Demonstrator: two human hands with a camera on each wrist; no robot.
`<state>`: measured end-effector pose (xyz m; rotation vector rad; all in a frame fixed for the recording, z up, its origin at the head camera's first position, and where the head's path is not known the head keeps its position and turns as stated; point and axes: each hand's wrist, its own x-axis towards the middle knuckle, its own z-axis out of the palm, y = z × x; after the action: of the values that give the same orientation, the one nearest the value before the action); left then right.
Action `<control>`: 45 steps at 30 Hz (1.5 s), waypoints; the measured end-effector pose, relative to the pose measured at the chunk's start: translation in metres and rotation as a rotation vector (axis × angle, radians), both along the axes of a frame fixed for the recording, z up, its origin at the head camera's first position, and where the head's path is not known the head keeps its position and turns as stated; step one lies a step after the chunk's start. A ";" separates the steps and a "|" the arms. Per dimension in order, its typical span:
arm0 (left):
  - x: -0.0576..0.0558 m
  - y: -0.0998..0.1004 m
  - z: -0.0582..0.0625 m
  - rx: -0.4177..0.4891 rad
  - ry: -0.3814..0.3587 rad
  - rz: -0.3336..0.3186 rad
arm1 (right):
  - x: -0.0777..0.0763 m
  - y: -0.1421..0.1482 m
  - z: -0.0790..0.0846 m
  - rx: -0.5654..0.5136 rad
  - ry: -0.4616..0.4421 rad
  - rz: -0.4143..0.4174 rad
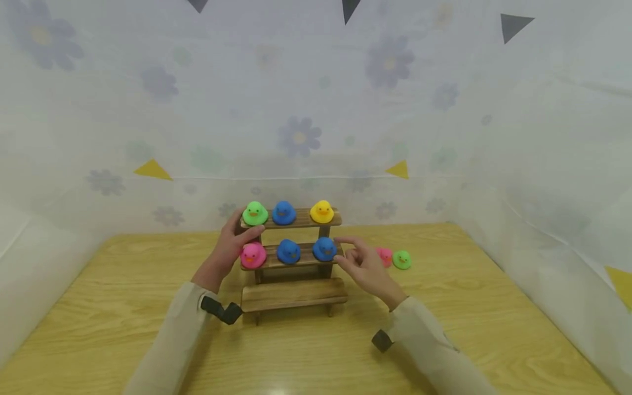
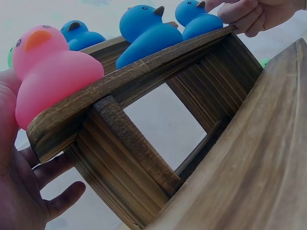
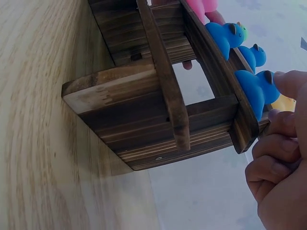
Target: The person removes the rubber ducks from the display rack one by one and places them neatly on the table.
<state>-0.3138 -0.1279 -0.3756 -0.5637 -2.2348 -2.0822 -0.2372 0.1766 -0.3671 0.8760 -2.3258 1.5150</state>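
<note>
A three-tier wooden stand (image 1: pixel 293 294) carries toy ducks on its upper two tiers. My left hand (image 1: pixel 229 247) grips the stand's left end, with the thumb across the front under the green duck (image 1: pixel 254 214) and fingers behind. Close below that thumb sits a pink duck (image 1: pixel 253 255). At the middle tier's right end, my right hand (image 1: pixel 367 269) has thumb and index finger at a blue duck (image 1: pixel 324 249), pinching its right side; the other fingers are curled. In the right wrist view, the thumb touches that blue duck (image 3: pixel 256 91) by its bill.
Another blue duck (image 1: pixel 288 252) sits mid-tier. Up top are a blue duck (image 1: pixel 283 213) and a yellow duck (image 1: pixel 322 212). On the wooden table (image 1: pixel 276 356), right of the stand, lie a pink duck (image 1: pixel 385 257) and a green duck (image 1: pixel 402 260). A patterned curtain (image 1: pixel 296 82) hangs behind.
</note>
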 end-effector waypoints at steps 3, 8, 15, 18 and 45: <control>0.000 0.001 0.000 0.001 -0.003 0.004 | 0.001 -0.003 0.003 0.020 0.007 -0.029; -0.001 0.000 0.001 0.005 -0.012 0.002 | 0.002 -0.009 0.008 0.021 -0.014 -0.059; -0.001 0.000 0.001 0.003 -0.018 0.002 | 0.002 -0.012 0.011 0.026 -0.059 -0.069; 0.000 0.000 0.001 0.006 -0.019 -0.002 | 0.002 -0.011 0.010 0.026 -0.068 -0.074; -0.001 0.009 0.002 0.004 -0.020 -0.014 | 0.002 0.003 0.006 -0.006 -0.035 -0.107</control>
<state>-0.3152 -0.1192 -0.3733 -0.5623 -2.2431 -2.1072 -0.2352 0.1793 -0.3612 0.7173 -2.3510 1.5040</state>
